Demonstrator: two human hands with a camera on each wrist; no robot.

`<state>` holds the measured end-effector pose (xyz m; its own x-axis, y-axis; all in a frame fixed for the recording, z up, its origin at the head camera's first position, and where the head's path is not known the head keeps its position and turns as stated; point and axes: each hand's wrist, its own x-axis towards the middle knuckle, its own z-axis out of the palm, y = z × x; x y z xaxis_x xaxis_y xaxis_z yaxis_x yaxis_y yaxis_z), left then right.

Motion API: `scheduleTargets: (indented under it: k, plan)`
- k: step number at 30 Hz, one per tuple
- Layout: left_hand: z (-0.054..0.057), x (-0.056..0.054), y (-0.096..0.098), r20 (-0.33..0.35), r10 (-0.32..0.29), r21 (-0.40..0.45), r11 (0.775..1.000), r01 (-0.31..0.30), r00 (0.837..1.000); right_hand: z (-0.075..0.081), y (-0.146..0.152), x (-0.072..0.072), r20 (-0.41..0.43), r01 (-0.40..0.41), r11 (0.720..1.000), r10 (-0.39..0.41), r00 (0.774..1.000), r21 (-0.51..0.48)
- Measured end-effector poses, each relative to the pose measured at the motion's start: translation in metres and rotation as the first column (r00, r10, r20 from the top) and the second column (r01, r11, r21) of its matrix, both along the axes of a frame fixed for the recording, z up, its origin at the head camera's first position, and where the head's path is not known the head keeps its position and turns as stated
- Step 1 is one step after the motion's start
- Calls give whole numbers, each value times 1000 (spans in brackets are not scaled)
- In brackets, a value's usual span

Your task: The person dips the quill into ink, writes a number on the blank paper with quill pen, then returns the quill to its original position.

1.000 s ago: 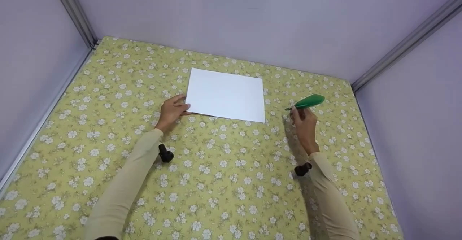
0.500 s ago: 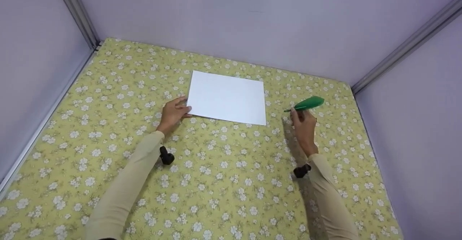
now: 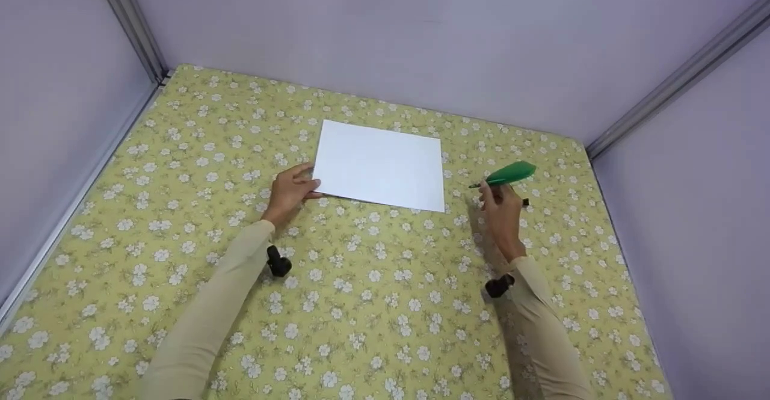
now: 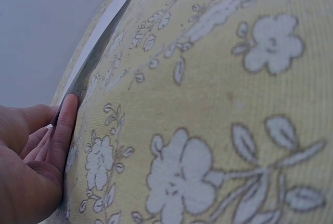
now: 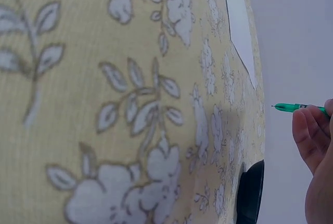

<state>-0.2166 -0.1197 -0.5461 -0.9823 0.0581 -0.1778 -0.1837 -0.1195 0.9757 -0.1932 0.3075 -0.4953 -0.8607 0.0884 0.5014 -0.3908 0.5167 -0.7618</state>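
A blank white sheet of paper (image 3: 379,165) lies toward the far side of the flowered cloth. My left hand (image 3: 290,192) pinches its near left corner, thumb on top and fingers underneath. In the left wrist view the left hand (image 4: 34,151) holds the thin edge of the paper (image 4: 106,24). To the right of the sheet, my right hand (image 3: 502,216) grips a green feather pen (image 3: 510,173), raised over the cloth. Its tip points left toward the paper; in the right wrist view the pen's point (image 5: 283,107) is bare and apart from the sheet.
Yellow cloth with white flowers (image 3: 361,304) covers the table. A small black object (image 3: 526,202) stands just right of my right hand, partly hidden by it. Pale walls (image 3: 385,39) with metal posts (image 3: 680,69) enclose the far side and both sides.
My right hand has drifted slightly left with the feather pen, uncovering the black object beside it. The left hand keeps its hold on the paper's corner. The head view has tilted slightly.
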Motion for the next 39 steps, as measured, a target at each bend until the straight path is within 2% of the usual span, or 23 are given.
scheduleTargets:
  k: [5,18,28,34,39]
  plan:
    - [0,0,2,8,8,-2,1000,-8,1000,1,1,-1,-10,3,1000,-3,1000,9]
    - [0,2,1,-11,-6,-94,996,5,1000,-2,2,-1,-43,-6,1000,7,999,22]
    - [0,6,1,-16,-7,-71,997,6,1000,2,-3,-4,-54,-15,1000,16,998,2]
    - [1,6,-3,-23,17,-88,996,-19,1000,0,-7,-5,-39,-49,999,50,998,13]
    - [0,8,2,-19,0,-75,997,-1,1000,-3,-4,-2,-50,-25,999,26,998,30]
